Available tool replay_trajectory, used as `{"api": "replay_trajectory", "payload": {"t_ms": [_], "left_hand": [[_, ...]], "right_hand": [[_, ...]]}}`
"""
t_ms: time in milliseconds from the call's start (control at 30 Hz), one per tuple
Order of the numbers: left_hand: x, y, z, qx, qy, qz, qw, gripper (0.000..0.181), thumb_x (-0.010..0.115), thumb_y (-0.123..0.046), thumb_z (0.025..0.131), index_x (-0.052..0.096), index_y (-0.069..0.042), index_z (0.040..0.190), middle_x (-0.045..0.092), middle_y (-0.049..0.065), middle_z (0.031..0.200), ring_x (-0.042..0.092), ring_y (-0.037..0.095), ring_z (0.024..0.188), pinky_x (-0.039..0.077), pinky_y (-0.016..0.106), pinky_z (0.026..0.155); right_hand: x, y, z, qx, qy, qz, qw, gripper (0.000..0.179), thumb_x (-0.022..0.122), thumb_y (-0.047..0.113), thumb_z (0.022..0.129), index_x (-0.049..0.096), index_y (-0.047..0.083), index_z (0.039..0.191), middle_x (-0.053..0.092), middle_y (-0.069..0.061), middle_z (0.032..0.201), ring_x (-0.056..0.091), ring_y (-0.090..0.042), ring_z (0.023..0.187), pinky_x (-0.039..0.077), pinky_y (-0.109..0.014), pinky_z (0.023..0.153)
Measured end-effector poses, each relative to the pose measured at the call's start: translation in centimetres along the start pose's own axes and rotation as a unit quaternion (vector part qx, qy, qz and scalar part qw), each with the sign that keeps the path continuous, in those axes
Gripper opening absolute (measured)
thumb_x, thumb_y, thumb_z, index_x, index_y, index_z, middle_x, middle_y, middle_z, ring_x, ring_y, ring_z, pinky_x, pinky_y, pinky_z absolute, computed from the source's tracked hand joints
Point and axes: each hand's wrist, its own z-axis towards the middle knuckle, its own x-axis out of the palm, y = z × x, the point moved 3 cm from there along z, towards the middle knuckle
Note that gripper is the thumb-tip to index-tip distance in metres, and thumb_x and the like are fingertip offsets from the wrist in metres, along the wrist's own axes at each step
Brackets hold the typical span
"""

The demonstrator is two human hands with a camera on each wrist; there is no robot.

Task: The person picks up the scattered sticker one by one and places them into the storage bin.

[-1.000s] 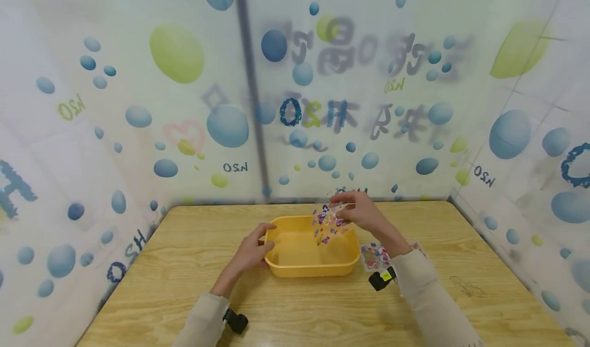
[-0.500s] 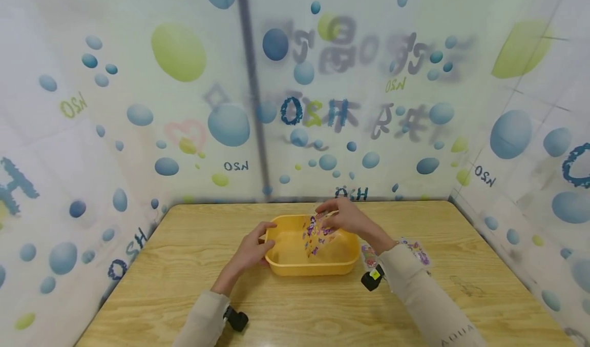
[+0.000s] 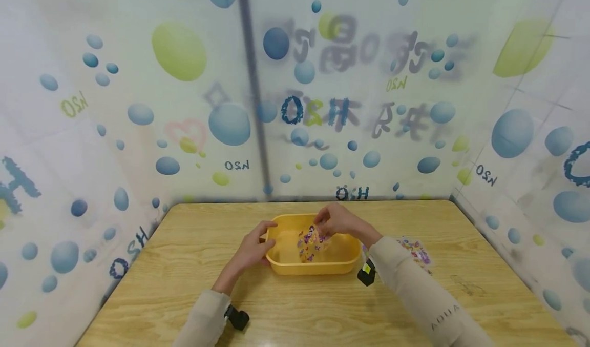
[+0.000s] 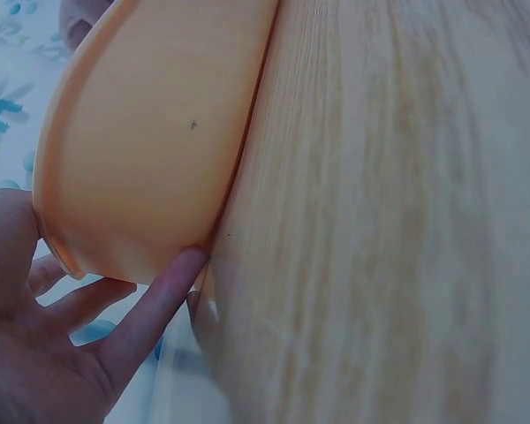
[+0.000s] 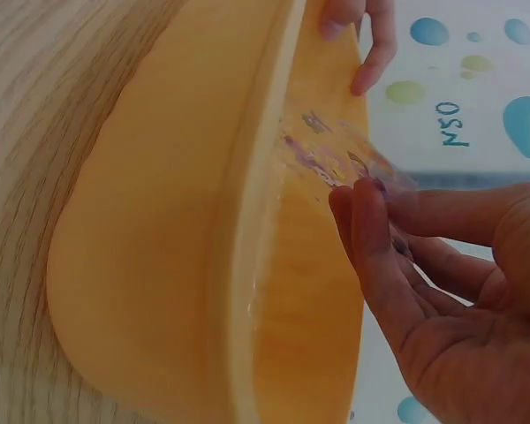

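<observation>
My left hand [image 3: 251,245] grips the left end of a yellow plastic basin [image 3: 311,269]. In the left wrist view, fingers [image 4: 159,309] lie along the basin's outer end wall, one tip down by the table. My right hand [image 3: 340,220] pinches a clear sticker sheet [image 3: 308,247] with small purple and orange figures. The sheet hangs tilted inside the basin; whether it touches the bottom, I cannot tell. In the right wrist view, thumb and fingertips hold one edge of the sheet [image 5: 322,159], which is blurred.
More sticker sheets [image 3: 417,252] lie on the wooden table [image 3: 184,265] to the right of the basin, partly behind the right sleeve [image 3: 405,275]. A patterned curtain [image 3: 221,121] stands behind the table's far edge.
My right hand has moved left and down, lowering the sticker sheet from above the basin's right part into it. My left hand has stayed on the basin's end.
</observation>
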Motion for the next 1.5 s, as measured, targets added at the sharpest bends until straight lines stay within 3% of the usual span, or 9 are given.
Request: {"api": "replay_trajectory", "payload": {"t_ms": [167,400,600,1033,1500], "left_hand": [[0.1,0.0,0.0,0.002,-0.003,0.003,1.0,0.044,0.06,-0.007,0.101,0.054,-0.014,0.144,0.046,0.026,0.156,0.072,0.031,0.098,0.064,0.04,0.053],[0.0,-0.1,-0.1,0.006,0.0,0.004,1.0,0.044,0.06,-0.007,0.101,0.054,-0.013,0.145,0.046,0.027,0.156,0.073,0.031,0.097,0.064,0.04,0.052],[-0.1,0.0,-0.2,0.006,0.001,0.005,1.0,0.045,0.06,-0.007,0.101,0.054,-0.014,0.145,0.044,0.027,0.158,0.073,0.033,0.1,0.064,0.04,0.053],[0.1,-0.1,-0.1,0.003,0.003,0.004,1.0,0.045,0.058,-0.007,0.102,0.053,-0.013,0.146,0.042,0.028,0.158,0.072,0.037,0.104,0.064,0.041,0.053],[0.0,-0.1,-0.1,-0.001,-0.001,0.007,1.0,0.046,0.058,-0.007,0.102,0.053,-0.013,0.147,0.041,0.028,0.159,0.072,0.034,0.1,0.064,0.04,0.052]], "right_hand": [[-0.3,-0.6,0.3,0.04,0.013,-0.033,0.9986,0.021,0.073,0.003,0.091,0.075,-0.003,0.112,0.075,-0.012,0.104,0.071,-0.016,0.08,0.066,-0.032,0.077],[-0.9,-1.2,0.2,0.085,0.018,-0.058,0.9945,0.017,0.073,0.003,0.092,0.078,0.0,0.108,0.073,-0.01,0.098,0.068,-0.018,0.073,0.065,-0.029,0.069],[-0.9,-1.7,0.4,0.099,0.019,-0.072,0.9923,0.012,0.073,-0.003,0.089,0.078,0.0,0.099,0.072,-0.011,0.089,0.066,-0.016,0.062,0.064,-0.027,0.063],[0.1,-1.7,1.0,0.133,0.036,-0.127,0.9822,0.005,0.075,0.005,0.089,0.078,0.003,0.086,0.072,-0.009,0.081,0.07,-0.019,0.065,0.064,-0.027,0.066],[0.8,-1.3,1.4,0.163,0.082,-0.147,0.9721,0.006,0.075,0.006,0.087,0.076,0.003,0.092,0.07,-0.01,0.084,0.067,-0.021,0.07,0.065,-0.031,0.073]]}}
